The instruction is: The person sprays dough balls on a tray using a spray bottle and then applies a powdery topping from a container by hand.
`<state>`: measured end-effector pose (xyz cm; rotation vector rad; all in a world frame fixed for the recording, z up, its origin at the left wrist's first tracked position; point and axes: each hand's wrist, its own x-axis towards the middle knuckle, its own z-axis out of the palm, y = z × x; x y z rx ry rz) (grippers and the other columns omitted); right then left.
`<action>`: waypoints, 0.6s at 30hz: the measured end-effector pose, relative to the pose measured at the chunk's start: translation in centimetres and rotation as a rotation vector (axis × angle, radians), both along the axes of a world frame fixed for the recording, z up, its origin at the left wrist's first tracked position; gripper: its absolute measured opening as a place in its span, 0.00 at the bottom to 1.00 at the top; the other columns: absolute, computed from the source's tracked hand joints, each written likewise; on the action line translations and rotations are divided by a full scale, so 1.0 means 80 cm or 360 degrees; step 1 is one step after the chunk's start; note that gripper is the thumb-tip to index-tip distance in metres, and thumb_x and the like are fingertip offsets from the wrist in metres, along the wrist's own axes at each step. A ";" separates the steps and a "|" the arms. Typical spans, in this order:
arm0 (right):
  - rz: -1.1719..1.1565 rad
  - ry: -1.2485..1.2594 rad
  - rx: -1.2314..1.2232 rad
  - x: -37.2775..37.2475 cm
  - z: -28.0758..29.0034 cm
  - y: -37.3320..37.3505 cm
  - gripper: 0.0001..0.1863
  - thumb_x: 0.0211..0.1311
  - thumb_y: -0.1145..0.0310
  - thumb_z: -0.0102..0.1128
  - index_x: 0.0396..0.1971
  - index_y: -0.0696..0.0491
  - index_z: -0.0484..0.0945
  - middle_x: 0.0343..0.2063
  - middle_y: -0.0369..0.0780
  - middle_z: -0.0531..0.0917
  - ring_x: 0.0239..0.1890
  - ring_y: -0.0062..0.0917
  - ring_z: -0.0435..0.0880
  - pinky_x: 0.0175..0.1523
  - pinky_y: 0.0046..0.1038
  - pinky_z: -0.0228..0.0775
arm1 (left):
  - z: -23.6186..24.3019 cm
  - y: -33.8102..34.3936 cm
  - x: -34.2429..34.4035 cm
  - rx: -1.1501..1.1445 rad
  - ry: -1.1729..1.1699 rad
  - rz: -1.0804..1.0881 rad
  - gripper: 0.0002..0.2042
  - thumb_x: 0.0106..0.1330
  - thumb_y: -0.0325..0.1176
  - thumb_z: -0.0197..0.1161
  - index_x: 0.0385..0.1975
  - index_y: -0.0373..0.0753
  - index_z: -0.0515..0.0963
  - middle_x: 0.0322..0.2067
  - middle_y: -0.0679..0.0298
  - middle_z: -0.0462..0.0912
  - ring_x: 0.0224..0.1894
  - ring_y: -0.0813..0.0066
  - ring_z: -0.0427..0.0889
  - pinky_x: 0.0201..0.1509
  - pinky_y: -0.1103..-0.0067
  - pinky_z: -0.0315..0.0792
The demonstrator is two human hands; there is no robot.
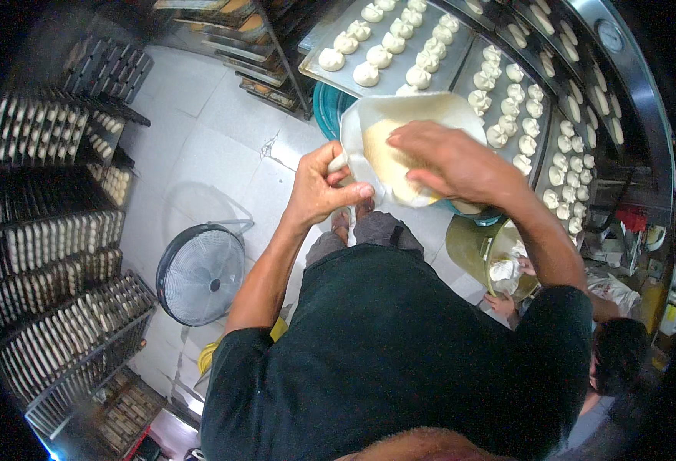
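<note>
My left hand (323,188) is closed round the handle of a white plastic jug-like container (457,115), its thumb pointing towards the wall of the container. Inside lies a pale yellow, crumb-like powder (388,150). My right hand (453,163) reaches in from the right over the powder, its fingers stretched out and the thumb apart. Whether the fingertips hold any of the powder I cannot tell. Just beyond the container, a metal tray (330,77) carries rows of white, pinched dough pieces (380,56).
More trays of dough pieces (507,123) run along the right, below oven-like shelves of long dough pieces. A teal tub (326,111) shows behind the container. At lower right another person's hands (503,305) are at a yellowish bin (472,250). A floor fan (201,274) and loaded racks (65,230) stand left.
</note>
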<state>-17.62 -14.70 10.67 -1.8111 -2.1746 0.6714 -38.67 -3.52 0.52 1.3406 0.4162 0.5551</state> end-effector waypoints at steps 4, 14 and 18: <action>0.0373 -0.0103 0.0073 -0.008 -0.081 0.034 0.31 0.50 0.68 0.64 0.56 0.60 0.66 0.56 0.49 0.69 0.59 0.40 0.68 0.63 0.35 0.61 | 0.000 -0.001 -0.011 -0.0036 0.0123 0.0011 0.18 0.45 0.37 0.77 0.32 0.37 0.77 0.17 0.81 0.59 0.22 0.92 0.61 0.26 0.90 0.58; -0.0510 0.1268 -0.0358 0.012 -0.153 0.120 0.10 0.56 0.67 0.58 0.34 0.56 0.73 0.24 0.37 0.78 0.25 0.24 0.78 0.27 0.24 0.69 | -0.003 0.061 0.016 0.0201 0.0401 0.0127 0.17 0.46 0.37 0.77 0.25 0.38 0.74 0.18 0.79 0.60 0.22 0.89 0.59 0.24 0.87 0.54; -0.1209 0.2579 -0.0697 0.007 -0.149 0.169 0.12 0.63 0.57 0.56 0.30 0.49 0.72 0.21 0.34 0.74 0.18 0.18 0.72 0.18 0.17 0.59 | -0.003 0.110 0.012 0.0350 0.0482 0.0074 0.15 0.47 0.33 0.75 0.31 0.37 0.76 0.19 0.79 0.63 0.23 0.91 0.60 0.26 0.88 0.56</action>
